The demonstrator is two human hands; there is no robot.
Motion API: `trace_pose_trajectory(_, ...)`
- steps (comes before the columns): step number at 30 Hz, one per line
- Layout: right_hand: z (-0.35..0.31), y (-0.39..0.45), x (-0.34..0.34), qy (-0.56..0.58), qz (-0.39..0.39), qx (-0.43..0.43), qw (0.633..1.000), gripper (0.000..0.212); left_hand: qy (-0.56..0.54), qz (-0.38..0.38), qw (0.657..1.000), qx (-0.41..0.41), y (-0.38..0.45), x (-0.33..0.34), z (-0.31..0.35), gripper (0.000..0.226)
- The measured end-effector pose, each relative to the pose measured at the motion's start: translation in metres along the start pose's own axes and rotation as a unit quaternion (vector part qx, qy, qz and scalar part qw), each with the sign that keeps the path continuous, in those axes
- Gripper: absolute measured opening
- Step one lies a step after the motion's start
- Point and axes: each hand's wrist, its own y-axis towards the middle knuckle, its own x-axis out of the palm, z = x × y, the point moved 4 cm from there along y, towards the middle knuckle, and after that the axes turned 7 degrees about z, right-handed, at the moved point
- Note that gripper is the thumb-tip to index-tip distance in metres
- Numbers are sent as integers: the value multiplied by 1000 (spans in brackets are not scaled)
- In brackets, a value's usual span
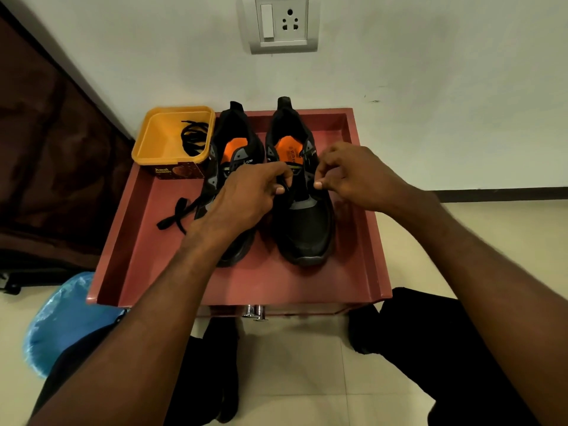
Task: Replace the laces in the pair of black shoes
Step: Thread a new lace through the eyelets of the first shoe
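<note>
Partly hidden left shoe (227,161); left hand (246,198), right hand (353,176) pinching right shoe's (307,229) lace.

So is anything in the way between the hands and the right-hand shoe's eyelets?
Nothing visible is. Both the left hand and the right hand are already at the lacing area of the right-hand shoe, fingers pinching there.

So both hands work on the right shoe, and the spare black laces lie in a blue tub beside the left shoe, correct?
Not quite: the tub is yellow, not blue, as the head view shows. The rest holds: both the left hand and the right hand work on the right shoe, and the spare laces lie in the tub beside the left shoe.
</note>
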Motion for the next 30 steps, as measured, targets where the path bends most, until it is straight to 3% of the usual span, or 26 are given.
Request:
trace_pose_trajectory(6,-4,-2,1,1,-29,18,999,7,17,-1,1000,3,0,-3,1,36)
trace_pose_trajectory(11,30,-2,-39,-103,173,119,972,6,23,11,1000,9,1,-3,-1,35)
trace_pose_trajectory(13,36,-2,-38,-92,148,117,978,11,23,6,1000,9,0,-4,-1,34)
trace_pose_trajectory(18,2,-3,-19,-10,69,8,998,21,19,0,1000,16,-1,-5,1,35)
trace_pose_trajectory(21,-10,-4,-7,16,-7,16,1000,24,26,5,999,19,-1,-6,3,36)
trace_pose_trajectory(25,-9,-2,-1,2,-10,22,1000,14,-7,24,1000,14,-2,-7,4,30)
trace_pose_trajectory(30,-4,-2,1,58,-43,72,995,12,-26,25,999,10,-4,-8,5,40)
